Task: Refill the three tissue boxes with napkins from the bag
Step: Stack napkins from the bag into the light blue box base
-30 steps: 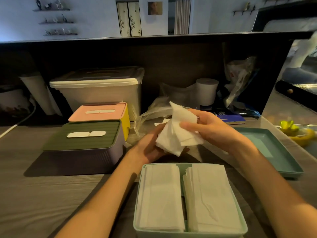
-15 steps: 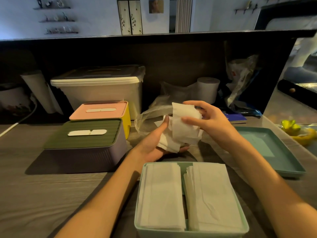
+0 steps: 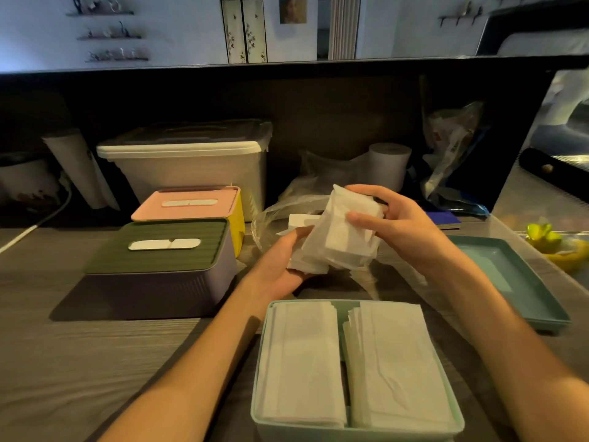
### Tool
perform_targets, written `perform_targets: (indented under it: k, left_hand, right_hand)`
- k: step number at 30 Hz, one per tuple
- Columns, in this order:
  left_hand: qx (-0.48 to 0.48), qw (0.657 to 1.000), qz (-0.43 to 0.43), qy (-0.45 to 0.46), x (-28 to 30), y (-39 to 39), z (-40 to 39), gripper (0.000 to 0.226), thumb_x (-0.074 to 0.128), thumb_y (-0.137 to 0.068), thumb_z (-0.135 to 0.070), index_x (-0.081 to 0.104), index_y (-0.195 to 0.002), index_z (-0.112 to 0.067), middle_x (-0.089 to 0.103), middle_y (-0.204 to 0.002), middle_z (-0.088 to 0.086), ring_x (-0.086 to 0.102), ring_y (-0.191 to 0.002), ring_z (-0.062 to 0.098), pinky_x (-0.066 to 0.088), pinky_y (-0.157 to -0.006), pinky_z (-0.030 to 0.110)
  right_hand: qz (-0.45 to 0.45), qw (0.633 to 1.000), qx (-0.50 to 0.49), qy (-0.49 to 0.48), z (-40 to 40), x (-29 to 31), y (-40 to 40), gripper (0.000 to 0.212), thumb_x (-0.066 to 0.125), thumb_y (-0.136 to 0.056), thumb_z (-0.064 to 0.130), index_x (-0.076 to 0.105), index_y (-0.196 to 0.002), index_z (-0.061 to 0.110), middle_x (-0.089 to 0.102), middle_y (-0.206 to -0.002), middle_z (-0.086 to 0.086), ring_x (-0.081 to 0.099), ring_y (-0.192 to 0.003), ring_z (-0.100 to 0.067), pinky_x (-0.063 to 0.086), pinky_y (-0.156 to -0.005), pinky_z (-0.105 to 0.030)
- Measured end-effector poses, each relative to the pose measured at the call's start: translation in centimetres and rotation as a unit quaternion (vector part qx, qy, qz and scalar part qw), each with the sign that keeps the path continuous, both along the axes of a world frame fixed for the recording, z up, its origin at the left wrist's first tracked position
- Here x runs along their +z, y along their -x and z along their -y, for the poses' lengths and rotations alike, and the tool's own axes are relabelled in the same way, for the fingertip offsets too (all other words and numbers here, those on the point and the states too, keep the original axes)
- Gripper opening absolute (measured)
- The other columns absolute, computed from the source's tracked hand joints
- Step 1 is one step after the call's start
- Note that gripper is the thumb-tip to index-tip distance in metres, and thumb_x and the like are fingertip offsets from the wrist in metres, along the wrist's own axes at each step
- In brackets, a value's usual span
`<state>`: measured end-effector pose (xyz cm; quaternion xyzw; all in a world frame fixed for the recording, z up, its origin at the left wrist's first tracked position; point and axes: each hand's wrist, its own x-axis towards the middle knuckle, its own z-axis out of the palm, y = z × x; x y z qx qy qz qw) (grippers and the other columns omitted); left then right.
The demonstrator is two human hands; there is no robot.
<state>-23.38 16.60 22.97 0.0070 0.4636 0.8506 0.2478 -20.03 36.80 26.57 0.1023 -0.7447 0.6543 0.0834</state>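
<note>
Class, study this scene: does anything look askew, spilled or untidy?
Mostly tidy. In the open mint-green box, the right-hand stack of white napkins is fanned unevenly at its top-left corner; the left-hand stack lies square. Both hands hold a crumpled bundle of napkins.

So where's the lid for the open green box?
The teal lid lies on the table at the right of the head view, beside the right forearm, just behind and right of the open box.

Three tissue boxes: one open (two napkin stacks inside), one green-lidded, one pink-lidded. One loose lid, one plastic bag, one paper roll, two hands.
</note>
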Motion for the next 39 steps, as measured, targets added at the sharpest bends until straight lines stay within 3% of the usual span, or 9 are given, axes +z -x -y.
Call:
perform_targets:
  k: [4, 9, 11, 15, 19, 24, 27, 31, 39]
  left_hand:
    - [0.029, 0.998, 0.037, -0.033, 0.1, 0.1, 0.5, 0.023, 0.063, -0.094, -0.019, 0.063, -0.115, -0.009, 0.067, -0.110, 0.020, 0.065, -0.098, 0.034, 0.063, -0.064, 0.043]
    - [0.019, 1.000, -0.012, -0.012, -0.5, 0.6, 1.3, 0.062, 0.077, -0.073, -0.015, 0.057, -0.132, -0.013, 0.059, -0.136, 0.020, 0.059, -0.119, 0.034, 0.057, -0.092, 0.045]
    - [0.020, 0.999, -0.027, 0.009, -0.8, 0.7, 1.1, 0.065, 0.078, -0.075, -0.009, 0.052, -0.135, -0.013, 0.061, -0.133, 0.020, 0.062, -0.117, 0.034, 0.060, -0.087, 0.044]
    - [0.023, 1.000, 0.014, -0.007, -0.3, 0.7, 0.3, 0.028, 0.067, -0.095, -0.020, 0.059, -0.121, -0.015, 0.077, -0.098, 0.016, 0.074, -0.089, 0.033, 0.063, -0.067, 0.049]
    - [0.003, 1.000, 0.015, 0.016, -0.3, 0.3, 0.0, 0.024, 0.064, -0.097, -0.029, 0.063, -0.115, -0.014, 0.078, -0.088, 0.015, 0.068, -0.097, 0.034, 0.056, -0.084, 0.052]
    - [-0.065, 0.998, -0.021, 0.005, -0.8, 0.4, -0.7, 0.048, 0.046, -0.102, -0.047, 0.056, -0.140, -0.019, 0.067, -0.130, 0.016, 0.061, -0.123, 0.035, 0.045, -0.107, 0.056]
    - [-0.087, 0.995, -0.043, 0.002, -0.7, 0.0, -1.1, 0.046, 0.033, -0.105, -0.053, 0.059, -0.130, -0.024, 0.071, -0.123, 0.012, 0.067, -0.115, 0.029, 0.049, -0.104, 0.050]
    - [-0.068, 0.996, -0.044, 0.021, -0.8, 0.2, -1.0, 0.038, 0.042, -0.105, -0.044, 0.057, -0.132, -0.022, 0.072, -0.122, 0.011, 0.068, -0.115, 0.029, 0.049, -0.106, 0.048]
    - [-0.060, 0.998, -0.030, -0.017, -1.4, 0.9, -0.8, 0.035, 0.046, -0.105, -0.035, 0.059, -0.133, -0.018, 0.070, -0.123, 0.014, 0.066, -0.115, 0.030, 0.048, -0.105, 0.047]
  right_hand:
    - [0.021, 0.995, 0.045, 0.090, -0.4, 0.5, 0.1, 0.037, 0.066, -0.097, 0.018, 0.062, -0.133, 0.027, 0.073, -0.114, 0.005, 0.070, -0.111, -0.015, 0.060, -0.086, -0.028]
    - [0.026, 0.998, 0.008, 0.049, -0.5, 0.2, 0.2, 0.033, 0.064, -0.099, 0.019, 0.062, -0.131, 0.027, 0.074, -0.109, 0.008, 0.070, -0.110, -0.012, 0.060, -0.092, -0.034]
    - [0.025, 0.999, -0.009, 0.038, -0.6, 0.2, 0.2, 0.034, 0.066, -0.098, 0.020, 0.062, -0.131, 0.029, 0.073, -0.107, 0.011, 0.071, -0.108, -0.011, 0.061, -0.091, -0.033]
    - [0.042, 0.998, 0.051, -0.001, -0.4, 0.1, 0.1, 0.045, 0.071, -0.094, 0.025, 0.060, -0.136, 0.033, 0.069, -0.121, 0.007, 0.068, -0.114, -0.015, 0.061, -0.089, -0.035]
    - [0.045, 0.996, 0.079, -0.020, 0.1, 0.0, 0.0, 0.050, 0.074, -0.090, 0.026, 0.059, -0.137, 0.034, 0.067, -0.127, 0.005, 0.067, -0.118, -0.014, 0.059, -0.094, -0.037]
    - [0.005, 0.989, -0.054, -0.137, 0.6, -0.7, 0.2, 0.045, 0.077, -0.088, 0.032, 0.057, -0.129, 0.034, 0.068, -0.115, 0.016, 0.069, -0.102, -0.001, 0.061, -0.083, -0.024]
    - [-0.038, 0.973, -0.120, -0.193, 0.8, -1.5, 0.9, 0.053, 0.080, -0.085, 0.030, 0.057, -0.133, 0.029, 0.063, -0.123, 0.012, 0.062, -0.109, -0.007, 0.057, -0.081, -0.022]
    - [-0.075, 0.960, -0.172, -0.207, 0.4, -1.6, 0.9, 0.048, 0.080, -0.086, 0.029, 0.062, -0.130, 0.027, 0.064, -0.119, 0.008, 0.061, -0.106, -0.007, 0.056, -0.084, -0.023]
    - [-0.110, 0.968, -0.160, -0.156, 0.3, -0.7, 0.5, 0.041, 0.079, -0.087, 0.024, 0.066, -0.126, 0.025, 0.069, -0.113, 0.010, 0.065, -0.103, -0.003, 0.056, -0.080, -0.011]
